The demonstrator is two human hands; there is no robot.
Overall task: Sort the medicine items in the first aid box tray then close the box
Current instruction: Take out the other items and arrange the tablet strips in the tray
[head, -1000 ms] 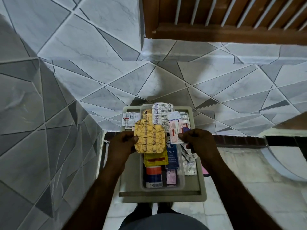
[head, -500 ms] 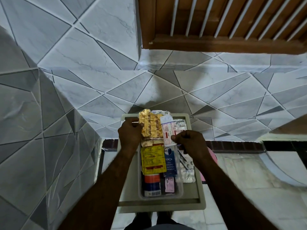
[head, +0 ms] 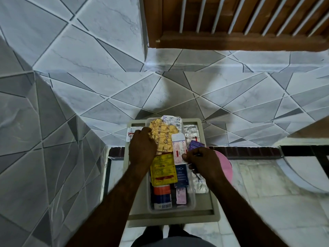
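Before grey tiled wall (head: 89, 50), medicine box (head: 216, 213)

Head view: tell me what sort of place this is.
Probably a tiled room in a home, perhaps a bathroom: grey geometric wall tiles, a wooden slatted window and a pale tiled floor.

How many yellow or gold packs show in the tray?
2: a crumpled gold blister sheet at the far end by the left hand, and a yellow packet just nearer. More may lie underneath.
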